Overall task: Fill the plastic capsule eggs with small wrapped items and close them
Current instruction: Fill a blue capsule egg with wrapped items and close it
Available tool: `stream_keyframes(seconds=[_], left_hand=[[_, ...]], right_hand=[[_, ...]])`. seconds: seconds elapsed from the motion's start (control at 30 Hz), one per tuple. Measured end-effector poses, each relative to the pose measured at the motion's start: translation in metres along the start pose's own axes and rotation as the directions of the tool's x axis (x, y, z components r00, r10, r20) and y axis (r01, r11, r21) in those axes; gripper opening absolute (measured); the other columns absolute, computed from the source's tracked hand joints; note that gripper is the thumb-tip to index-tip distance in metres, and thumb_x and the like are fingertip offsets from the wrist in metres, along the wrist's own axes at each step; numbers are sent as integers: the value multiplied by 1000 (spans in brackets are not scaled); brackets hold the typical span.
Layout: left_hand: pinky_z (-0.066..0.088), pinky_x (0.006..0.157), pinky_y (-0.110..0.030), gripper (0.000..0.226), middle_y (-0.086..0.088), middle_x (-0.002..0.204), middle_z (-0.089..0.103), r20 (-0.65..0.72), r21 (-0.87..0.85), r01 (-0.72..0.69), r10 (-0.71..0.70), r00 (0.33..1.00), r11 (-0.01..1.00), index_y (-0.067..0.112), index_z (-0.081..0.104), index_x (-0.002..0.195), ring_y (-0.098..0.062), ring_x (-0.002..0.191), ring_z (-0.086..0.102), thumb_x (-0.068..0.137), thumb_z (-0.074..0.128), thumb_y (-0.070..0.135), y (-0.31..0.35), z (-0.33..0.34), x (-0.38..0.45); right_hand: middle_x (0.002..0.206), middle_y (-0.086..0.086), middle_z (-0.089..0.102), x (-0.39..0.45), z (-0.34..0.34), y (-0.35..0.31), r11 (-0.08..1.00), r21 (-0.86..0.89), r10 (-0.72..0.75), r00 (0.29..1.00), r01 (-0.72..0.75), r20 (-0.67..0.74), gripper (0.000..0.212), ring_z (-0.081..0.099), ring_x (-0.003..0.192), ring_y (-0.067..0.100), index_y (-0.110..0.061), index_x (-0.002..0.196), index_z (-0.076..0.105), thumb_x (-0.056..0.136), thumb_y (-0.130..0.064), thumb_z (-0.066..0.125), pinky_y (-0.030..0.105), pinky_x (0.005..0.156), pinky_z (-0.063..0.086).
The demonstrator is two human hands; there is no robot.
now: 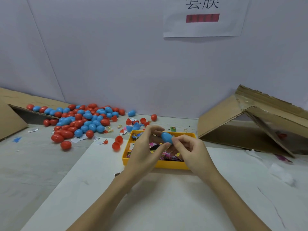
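Both my hands held one blue egg (166,137) at frame centre, above the yellow tray (168,164): left hand (146,150) gripped it with thumb and curled fingers, right hand (188,149) pinched its lower right end. Egg looked closed; seam hidden by my fingers. The tray held wrapped items (166,155), mostly covered by my hands, print unreadable. Big pile of red and blue eggs (80,120) sat centre left, spilling from a flattened cardboard box (11,117) at the left edge. An open red egg (117,142) lay just left of the tray; loose halves (135,124) and scraps lay behind it. A tipped cardboard box (253,124) sat at right, something red inside, too dark to identify. Paper sign (205,19) at top, cut off by the frame, with a blurred red strip.
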State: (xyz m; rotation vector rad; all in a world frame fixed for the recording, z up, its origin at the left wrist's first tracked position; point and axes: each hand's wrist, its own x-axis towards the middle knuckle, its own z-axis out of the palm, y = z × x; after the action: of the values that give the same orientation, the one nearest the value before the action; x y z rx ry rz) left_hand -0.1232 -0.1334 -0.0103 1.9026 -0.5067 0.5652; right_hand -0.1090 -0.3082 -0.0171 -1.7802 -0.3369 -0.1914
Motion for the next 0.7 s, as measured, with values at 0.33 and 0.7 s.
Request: stream_keyframes(seconds=[0.33, 0.7], left_hand=[[53, 90, -20, 49, 6, 116, 60, 47, 69, -90, 87, 995, 994, 21, 58, 137, -11, 107, 61, 91, 75, 15, 3, 1, -1], [55, 88, -22, 35, 4, 112, 63, 21, 97, -104, 102, 995, 990, 15, 67, 117, -13, 104, 63, 85, 79, 7, 4, -1, 1]], right_hand=[[100, -4, 79, 0, 0, -2, 998, 70, 0, 1000, -2, 29, 16, 74, 92, 7, -19, 114, 71, 101, -21, 63, 16, 70, 53], [100, 2, 78, 1, -3, -4, 998, 65, 17, 999, -20, 44, 25, 73, 90, 32, -17, 120, 71, 104, -27, 55, 40, 70, 55]])
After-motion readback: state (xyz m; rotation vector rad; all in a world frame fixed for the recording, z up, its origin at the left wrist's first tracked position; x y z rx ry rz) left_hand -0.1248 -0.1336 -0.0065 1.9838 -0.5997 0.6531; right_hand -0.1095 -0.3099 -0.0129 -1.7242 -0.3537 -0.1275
